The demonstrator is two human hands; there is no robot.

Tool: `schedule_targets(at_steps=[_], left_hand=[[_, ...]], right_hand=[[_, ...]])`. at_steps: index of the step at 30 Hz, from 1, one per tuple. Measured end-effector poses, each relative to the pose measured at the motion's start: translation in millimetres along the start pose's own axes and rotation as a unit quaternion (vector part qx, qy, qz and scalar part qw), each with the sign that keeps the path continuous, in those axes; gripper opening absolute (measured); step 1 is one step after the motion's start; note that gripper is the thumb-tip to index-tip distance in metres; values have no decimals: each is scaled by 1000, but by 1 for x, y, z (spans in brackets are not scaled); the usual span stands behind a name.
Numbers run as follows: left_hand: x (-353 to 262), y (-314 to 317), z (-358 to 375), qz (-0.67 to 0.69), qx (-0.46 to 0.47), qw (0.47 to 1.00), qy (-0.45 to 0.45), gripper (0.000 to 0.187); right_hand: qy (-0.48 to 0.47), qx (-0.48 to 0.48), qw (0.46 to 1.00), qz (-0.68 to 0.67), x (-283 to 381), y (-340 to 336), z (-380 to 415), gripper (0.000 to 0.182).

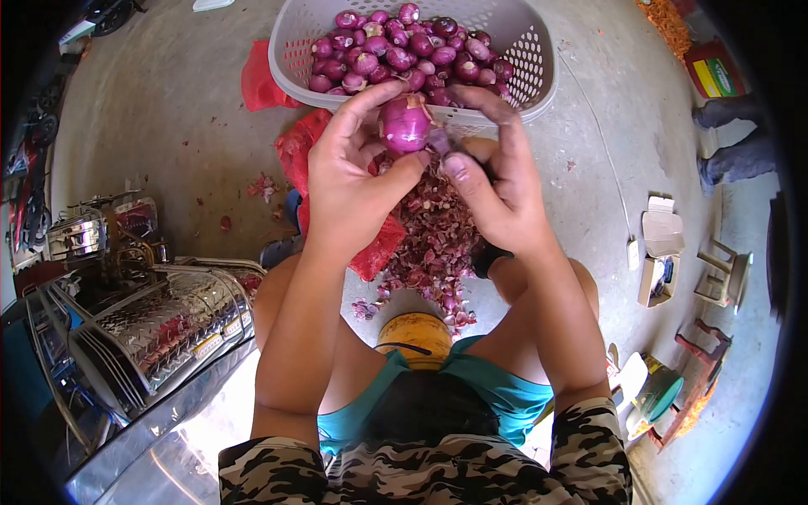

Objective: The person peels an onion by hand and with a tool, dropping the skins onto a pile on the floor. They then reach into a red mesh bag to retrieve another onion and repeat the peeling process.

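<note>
A shiny purple onion is held by my left hand, between the thumb and the curled fingers, with a bit of brown skin on its top. Just right of it, my right hand pinches a small dark blade-like piece, blurred, its tip close to the onion. Beyond both hands, a grey perforated basket holds many purple onions. Below the hands lies a heap of reddish onion skins on the floor, beside red mesh.
A yellow bucket stands between my legs. Shiny metal motorcycle parts fill the left side. On the right are an open cardboard box, a wooden stool and a cable along the floor. Another person's legs show at far right.
</note>
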State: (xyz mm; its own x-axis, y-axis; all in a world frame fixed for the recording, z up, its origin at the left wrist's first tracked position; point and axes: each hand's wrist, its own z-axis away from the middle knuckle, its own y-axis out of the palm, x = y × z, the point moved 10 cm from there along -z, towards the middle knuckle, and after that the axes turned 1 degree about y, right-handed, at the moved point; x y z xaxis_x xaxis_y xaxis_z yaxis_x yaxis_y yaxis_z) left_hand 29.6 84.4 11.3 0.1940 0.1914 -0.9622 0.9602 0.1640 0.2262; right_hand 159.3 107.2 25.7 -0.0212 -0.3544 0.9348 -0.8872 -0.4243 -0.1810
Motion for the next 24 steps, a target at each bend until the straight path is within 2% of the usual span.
schedule_targets(at_steps=[2,4,7,9,17,24], left_hand=[[1,0,-1,-9,-1,1000,-4,58],[1,-2,0,-38,-6,999,13,57],[-5,-3,1,-122,-12,990,73,56],[-13,0,2,-197,-8,974,113,55],[-23,7,3,-210,5,964,161,53],[-25,9,4,-228,12,958,173,53]], right_hand=[[59,-44,995,-66,-7,-7,1,54],[78,-51,991,-92,-9,-7,2,54],[46,6,999,-5,-9,0,2,53],[73,20,997,12,-15,7,3,53],[53,7,998,-23,-10,12,-1,40],[87,14,995,-53,-21,10,-2,33]])
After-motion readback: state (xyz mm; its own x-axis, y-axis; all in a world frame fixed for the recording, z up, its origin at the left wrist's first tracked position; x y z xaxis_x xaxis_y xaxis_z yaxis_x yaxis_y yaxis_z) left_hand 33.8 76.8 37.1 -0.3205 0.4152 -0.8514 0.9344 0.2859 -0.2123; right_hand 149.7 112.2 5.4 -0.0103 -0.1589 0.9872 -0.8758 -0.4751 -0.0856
